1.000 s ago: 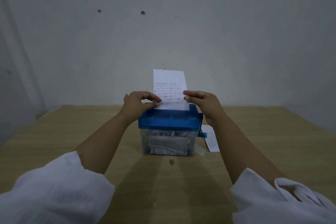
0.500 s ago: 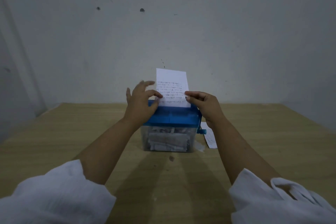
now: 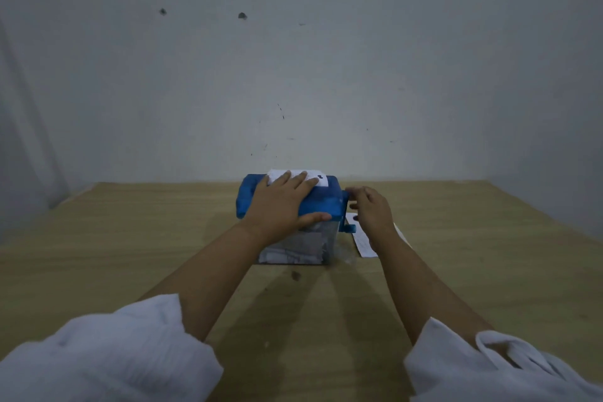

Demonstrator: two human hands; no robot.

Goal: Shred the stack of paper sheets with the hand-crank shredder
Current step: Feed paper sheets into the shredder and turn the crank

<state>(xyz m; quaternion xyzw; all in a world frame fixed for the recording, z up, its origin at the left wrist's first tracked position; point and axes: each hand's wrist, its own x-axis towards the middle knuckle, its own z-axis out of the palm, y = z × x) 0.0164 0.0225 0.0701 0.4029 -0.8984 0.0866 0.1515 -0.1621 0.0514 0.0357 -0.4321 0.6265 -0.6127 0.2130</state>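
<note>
Shredder (image 3: 326, 202) sits near the middle of the wooden table (image 3: 130, 238), its blue lid over a clear bin (image 3: 310, 250) of shreds. I see the left hand (image 3: 280, 206) flat on the lid, fingers straight and spread, tips pressing 1 sheet (image 3: 313, 177) lying low at the lid's far edge. The right hand (image 3: 372, 210) hovers just beside the blue crank (image 3: 346, 228), fingers loosely bent, gripping nothing I can make out. Spare sheets (image 3: 363, 243) lie on the table under that wrist
</note>
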